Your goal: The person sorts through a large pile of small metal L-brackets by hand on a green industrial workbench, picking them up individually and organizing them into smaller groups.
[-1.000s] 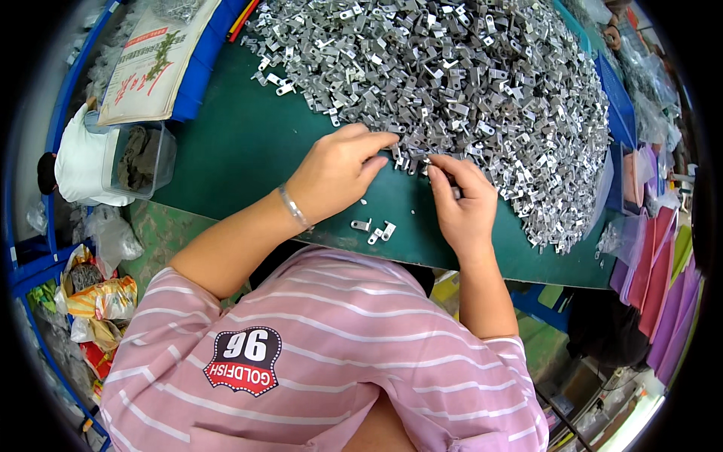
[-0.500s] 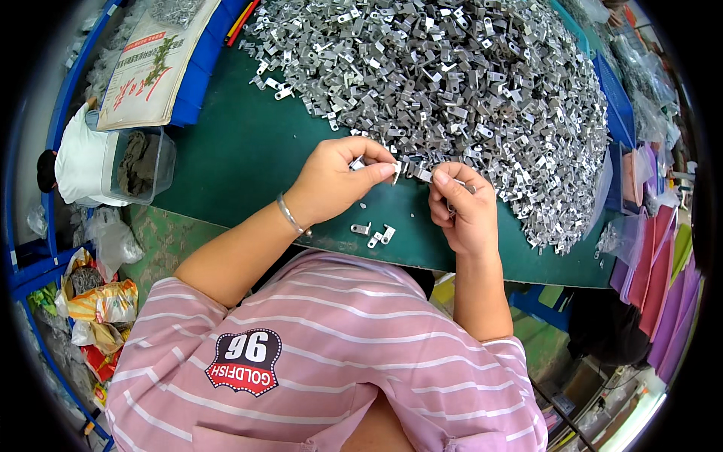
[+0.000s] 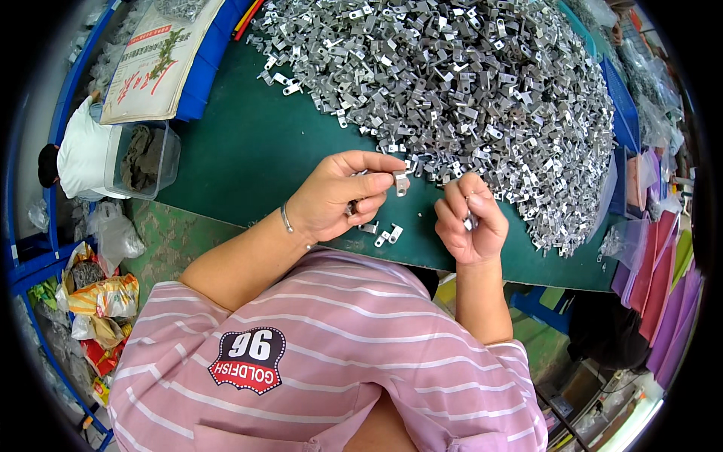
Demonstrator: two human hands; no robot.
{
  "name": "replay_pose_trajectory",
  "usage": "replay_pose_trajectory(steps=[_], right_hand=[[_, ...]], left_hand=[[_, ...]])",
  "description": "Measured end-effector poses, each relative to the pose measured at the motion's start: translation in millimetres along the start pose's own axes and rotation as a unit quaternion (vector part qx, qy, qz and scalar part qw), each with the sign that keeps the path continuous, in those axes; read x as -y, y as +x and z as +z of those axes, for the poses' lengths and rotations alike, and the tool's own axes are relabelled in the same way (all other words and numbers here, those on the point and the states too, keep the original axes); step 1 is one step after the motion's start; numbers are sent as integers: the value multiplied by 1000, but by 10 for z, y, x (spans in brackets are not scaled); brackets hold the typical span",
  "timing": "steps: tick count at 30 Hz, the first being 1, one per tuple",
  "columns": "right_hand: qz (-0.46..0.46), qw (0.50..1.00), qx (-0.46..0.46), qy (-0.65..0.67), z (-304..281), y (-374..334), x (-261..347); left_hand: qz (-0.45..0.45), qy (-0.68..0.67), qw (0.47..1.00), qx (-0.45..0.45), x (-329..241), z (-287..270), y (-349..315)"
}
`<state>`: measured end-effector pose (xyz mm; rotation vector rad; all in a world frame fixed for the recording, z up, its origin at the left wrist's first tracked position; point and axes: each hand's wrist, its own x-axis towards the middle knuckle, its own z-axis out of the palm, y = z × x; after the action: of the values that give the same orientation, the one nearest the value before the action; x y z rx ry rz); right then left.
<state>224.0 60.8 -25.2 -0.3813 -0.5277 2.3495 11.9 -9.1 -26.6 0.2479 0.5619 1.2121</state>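
Between thumb and forefinger, my left hand (image 3: 343, 188) pinches a small bent metal bracket (image 3: 401, 183) with a hole in it. More metal shows inside its curled lower fingers. My right hand (image 3: 471, 220) is closed around one or more small metal pieces (image 3: 471, 221), partly hidden by the fingers. The two hands are apart, just in front of a large heap of metal brackets (image 3: 452, 83). A few loose brackets (image 3: 388, 235) lie on the green tabletop (image 3: 248, 143), below my left hand and near the front edge.
A blue bin (image 3: 207, 71) with a printed paper sack (image 3: 154, 64) stands at the far left. Nearer is a clear plastic tub (image 3: 162, 162) holding a dark cloth. Blue baskets (image 3: 619, 105) and coloured sheets (image 3: 663, 256) line the right side.
My left hand has turned so its bracket now hangs in plain view. My right hand has drawn slightly right and down, away from the left, with its fingers curled in more.
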Motion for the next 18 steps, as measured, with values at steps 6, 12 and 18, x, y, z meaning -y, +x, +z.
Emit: replay_pose_trajectory(steps=[6,12,18], right_hand=[[-55,730,-194,-653,83,0,-109],[-165,486,-177,-840,249,140,-185],[-193,459,-206,-842,205,139,-147]], left_hand=[[-33,-135,988,61,-80,-110,2],[246,614,742,-112,23,3,182],[265,781,556,-104,130,51,300]])
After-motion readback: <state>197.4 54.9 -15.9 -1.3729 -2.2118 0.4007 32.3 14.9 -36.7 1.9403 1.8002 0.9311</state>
